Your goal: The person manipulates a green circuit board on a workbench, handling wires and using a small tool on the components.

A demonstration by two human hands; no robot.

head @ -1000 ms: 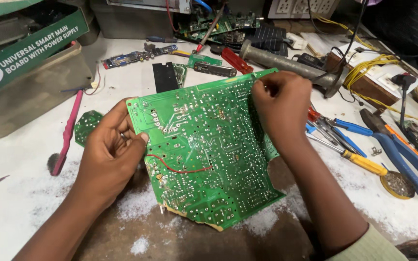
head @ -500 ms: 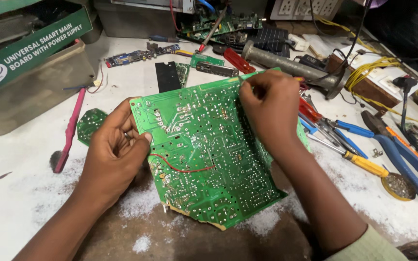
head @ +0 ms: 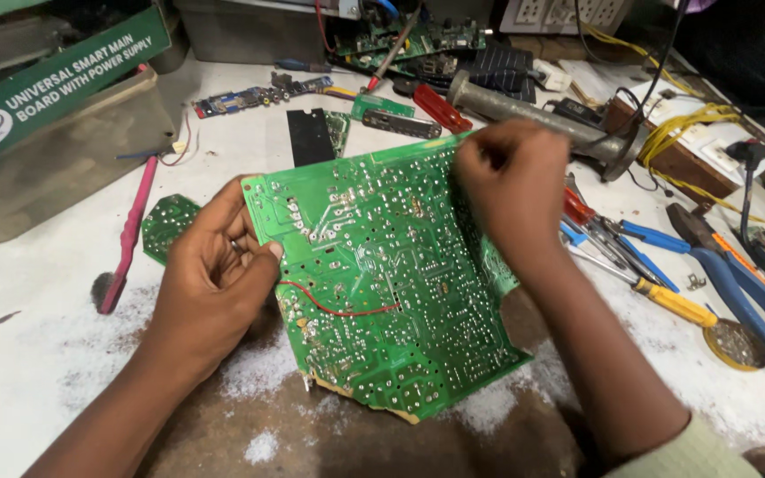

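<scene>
1. Two hands hold one large green printed circuit board (head: 382, 274), solder side up, tilted above the worn white surface (head: 37, 354) in the middle of the view.
2. The left hand (head: 214, 274) grips the board's left edge, thumb pressed on top and fingers curled beneath.
3. The right hand (head: 511, 190) sits at the board's upper right edge with fingertips bunched together, pinching at that edge; whether something small lies between them I cannot tell.
4. A thin red wire (head: 338, 308) loops across the board's lower middle.
5. The board's bottom corner looks chipped and hangs just over a dark, scuffed patch of the surface dusted with white powder.
6. Left of the board there is some open room: a small round-cornered green board (head: 166, 226) and a pink-handled brush (head: 126, 235) lie there, apart from the left hand.
7. The right side is crowded: blue-handled pliers (head: 737, 283), a yellow-handled screwdriver (head: 666, 301) and a red-handled tool (head: 440, 108) lie close by the right forearm.
8. Behind the board, a grey metal-barrelled tool (head: 533, 119) stretches across, nearly touching the right hand's knuckles.
9. A green cardboard box (head: 55, 80) rests at the far left edge.
</scene>
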